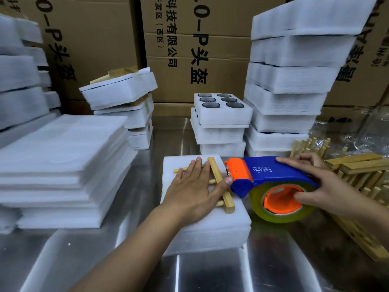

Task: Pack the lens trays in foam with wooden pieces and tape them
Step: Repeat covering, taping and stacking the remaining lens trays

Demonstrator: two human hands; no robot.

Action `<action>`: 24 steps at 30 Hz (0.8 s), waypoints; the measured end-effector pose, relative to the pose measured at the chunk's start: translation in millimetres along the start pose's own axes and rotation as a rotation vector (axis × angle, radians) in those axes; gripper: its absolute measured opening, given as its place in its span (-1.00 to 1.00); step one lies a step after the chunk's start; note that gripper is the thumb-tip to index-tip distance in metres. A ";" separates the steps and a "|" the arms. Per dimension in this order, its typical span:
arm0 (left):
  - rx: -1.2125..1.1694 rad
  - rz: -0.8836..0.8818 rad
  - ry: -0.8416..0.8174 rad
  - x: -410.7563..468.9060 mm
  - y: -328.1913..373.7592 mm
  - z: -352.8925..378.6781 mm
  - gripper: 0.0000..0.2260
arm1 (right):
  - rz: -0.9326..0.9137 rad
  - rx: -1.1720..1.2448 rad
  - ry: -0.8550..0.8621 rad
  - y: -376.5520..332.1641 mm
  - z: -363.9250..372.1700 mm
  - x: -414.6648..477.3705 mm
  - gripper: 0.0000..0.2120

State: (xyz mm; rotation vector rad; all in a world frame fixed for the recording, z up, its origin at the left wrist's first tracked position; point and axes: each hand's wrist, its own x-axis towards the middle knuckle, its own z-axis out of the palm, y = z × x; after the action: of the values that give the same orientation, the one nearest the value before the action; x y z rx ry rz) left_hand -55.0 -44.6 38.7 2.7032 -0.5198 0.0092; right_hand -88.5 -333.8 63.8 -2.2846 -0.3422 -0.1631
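Foam pack (206,224) lying flat at the centre of the metal table (84,260), directly before you. On its top face rests a wooden frame (220,184): one long bar runs from 12 toward 5 o'clock, with thinner sticks crossing beneath it toward 9 o'clock. Your left hand (193,190) lies palm down over the sticks, fingers straight and together, pointing to 12 o'clock and pressing the frame onto the foam. Its thumb reaches toward 3 o'clock across the long bar and ends just beside the orange nose of the tape dispenser (271,171). Your right hand (324,186) grips that dispenser from 3 o'clock, forefinger laid along the blue top, thumb tucked into the orange core of the tape roll (280,213). The roll hangs low beside the pack's right edge; whether it touches the table cannot be told. At 12 o'clock stands a short stack of lens trays (222,114), the uppermost showing six dark round lenses in two rows. At 1 o'clock rises a tall stack of foam blocks (294,81). At 11 o'clock sits a smaller pile of finished bundles (122,91), its top one tilted and carrying wood. At 9 o'clock lies a heap of foam sheets (63,161). At 3 o'clock, behind your right wrist, are spare wooden frames (357,171). Cardboard boxes (189,39) printed in black close the background.
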 end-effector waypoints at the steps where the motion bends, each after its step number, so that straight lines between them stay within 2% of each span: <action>1: 0.000 -0.002 -0.003 -0.1 0.3 -0.1 0.00 | -0.019 -0.061 0.002 -1.3 -5.4 0.0 -0.17; 6: 0.012 -0.002 -0.001 -0.7 2.2 -0.7 0.01 | -0.067 -0.268 0.017 -8.3 -25.6 -3.3 -0.13; 10: 0.013 -0.007 -0.014 -0.4 1.4 -2.0 -0.01 | -0.082 -0.342 0.010 -14.4 -32.3 -3.3 -0.11; 15: 0.014 -0.007 -0.016 0.4 2.0 -1.0 0.01 | -0.052 -0.532 0.086 -6.9 -69.5 -22.3 -0.02; 19: 0.016 -0.008 -0.002 1.3 1.9 -0.1 0.00 | -0.033 -0.706 -0.073 -8.4 -73.6 -18.2 -0.03; 24: 0.012 -0.003 0.016 1.5 0.5 0.4 -0.02 | -0.111 -0.862 -0.262 -20.3 -51.1 14.6 -0.11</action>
State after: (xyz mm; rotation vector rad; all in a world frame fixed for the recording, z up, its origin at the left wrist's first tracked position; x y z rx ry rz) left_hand -53.8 -45.7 38.6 2.7127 -0.5128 0.0337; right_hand -80.9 -356.0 115.7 -3.1517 -0.6235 -0.0684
